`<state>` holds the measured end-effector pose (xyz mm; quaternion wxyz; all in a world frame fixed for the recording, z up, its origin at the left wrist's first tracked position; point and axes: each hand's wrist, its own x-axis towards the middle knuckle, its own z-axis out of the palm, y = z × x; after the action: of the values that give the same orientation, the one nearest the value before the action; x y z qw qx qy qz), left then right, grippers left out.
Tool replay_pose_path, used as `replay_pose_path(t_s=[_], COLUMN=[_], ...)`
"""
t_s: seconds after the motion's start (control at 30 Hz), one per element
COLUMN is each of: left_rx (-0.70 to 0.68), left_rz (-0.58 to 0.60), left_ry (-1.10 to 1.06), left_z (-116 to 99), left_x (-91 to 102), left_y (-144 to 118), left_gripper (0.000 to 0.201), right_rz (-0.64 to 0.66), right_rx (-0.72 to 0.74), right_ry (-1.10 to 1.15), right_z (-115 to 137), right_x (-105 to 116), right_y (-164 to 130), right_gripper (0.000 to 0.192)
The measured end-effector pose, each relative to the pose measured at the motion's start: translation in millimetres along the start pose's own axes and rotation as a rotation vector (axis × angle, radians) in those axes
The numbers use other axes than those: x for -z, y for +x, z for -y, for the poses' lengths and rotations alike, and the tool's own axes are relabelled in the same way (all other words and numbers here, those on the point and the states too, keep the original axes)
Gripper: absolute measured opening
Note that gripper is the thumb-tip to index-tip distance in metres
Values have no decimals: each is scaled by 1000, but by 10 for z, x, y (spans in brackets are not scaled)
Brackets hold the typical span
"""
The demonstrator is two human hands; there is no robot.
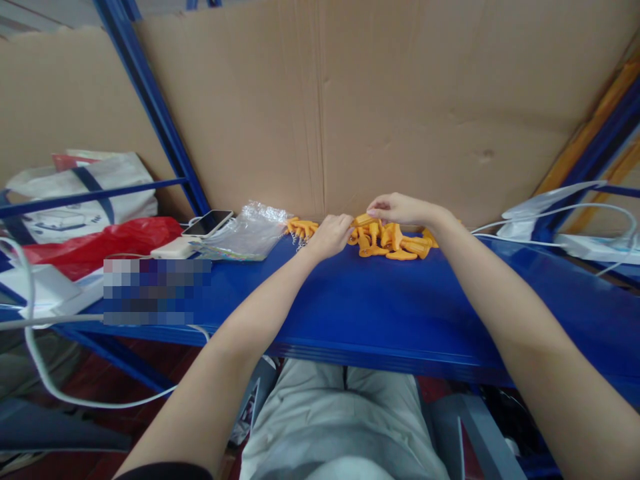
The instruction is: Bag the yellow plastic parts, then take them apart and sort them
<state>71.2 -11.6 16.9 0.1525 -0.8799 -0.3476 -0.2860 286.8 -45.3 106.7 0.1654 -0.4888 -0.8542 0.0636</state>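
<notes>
My right hand (pixel 400 208) pinches an orange plastic piece (pixel 364 219) between thumb and fingertips, just over a pile. Close to the other end of that piece is my left hand (pixel 333 235), its fingers curled closed; what they hold is hidden. Below and right of the held piece lies a heap of similar orange plastic pieces (pixel 393 241), their exact kind too small to tell. Left of my left hand, more orange pieces with thin metal chains (pixel 301 229) sit in a row on the blue shelf (pixel 360 300).
A clear plastic bag (pixel 255 230), a phone (pixel 208 223) and a white block (pixel 173 249) lie to the left. Beyond them are a red bag (pixel 110 243) and a canvas bag (pixel 90 197). Cardboard (pixel 400 100) backs the shelf. White cables (pixel 520 238) run at the right.
</notes>
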Motion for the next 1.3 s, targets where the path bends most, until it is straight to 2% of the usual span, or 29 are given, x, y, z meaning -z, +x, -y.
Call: replay_pose_path(t_s=[0.1,0.27,0.47,0.73,0.93,1.1,1.2,1.3], left_rx=[9,51,45,10,5,4,45,110], left_rz=[15,-38,-46,52,66,55,21,-22], left_ry=[-34,-108,-79,-7,-32,-70,-152,-249], left_z=[-38,-90,-71,-86,-113,-116,-119,-126], left_x=[22,31,20,54,29,-1,-21,-36], left_y=[8,20,14,0,16,31,44,60], left_gripper=[21,22,21,19,16,17,19,24], right_rz=[4,-30,-92,-9,19,64,6,-69], right_rx=[58,117,133,106,66,67,101,120], right_ry=[-29,-149,-341,-434,-444,-538,-574,-574], right_z=[-44,-92,12,86,126,182,198,207], right_x=[44,104,-24,-152,-148,-150,-144,-144], right_y=[-5,0,11,46,29,-5,-14,-14], right_gripper=[46,47,37,28,30,28,27,34])
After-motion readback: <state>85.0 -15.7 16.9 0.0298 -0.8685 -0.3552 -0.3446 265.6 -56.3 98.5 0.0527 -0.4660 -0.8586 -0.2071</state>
